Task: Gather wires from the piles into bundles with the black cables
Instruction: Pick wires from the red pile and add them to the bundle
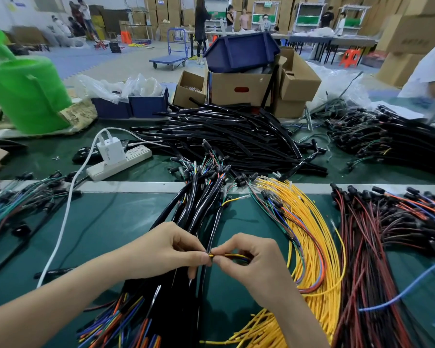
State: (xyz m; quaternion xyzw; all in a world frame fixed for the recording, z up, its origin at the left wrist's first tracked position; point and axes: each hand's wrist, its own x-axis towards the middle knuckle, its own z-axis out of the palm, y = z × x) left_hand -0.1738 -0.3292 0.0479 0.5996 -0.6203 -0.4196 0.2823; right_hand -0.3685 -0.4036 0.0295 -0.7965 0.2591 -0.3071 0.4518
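Landmark: the black cables point(199, 204), a sheathed pile fanned across the green bench point(106, 222), with coloured wire ends poking out at its far and near ends.
Left hand point(166, 249): over the near half of the black cables. Its fingers point(186, 243) are curled, and thumb and forefinger pinch the end of a single black cable point(214, 232) raised from that pile.
Right hand point(251, 262): just right of the black cables, fingertip to fingertip with the left hand. Its fingers are curled and pinch a yellow wire point(232, 255), with a blue strand alongside.
Yellow wire: held just above the right edge of the black cables, its tip at the pinched cable end.
Yellow wire pile point(309, 222): right of the black cables, curving and close to them at the far end.
Red wire pile point(377, 234): further right of the black cables, beyond the yellow wire pile.
Mixed wires point(15, 204): well left of the black cables.
Black sleeves point(224, 131): a loose heap behind the black cables, reaching their far ends.
Power strip point(121, 163): behind and left of the black cables, with a white charger point(111, 149) plugged in.
Cardboard boxes point(239, 89): behind the black cables, past the sleeves.
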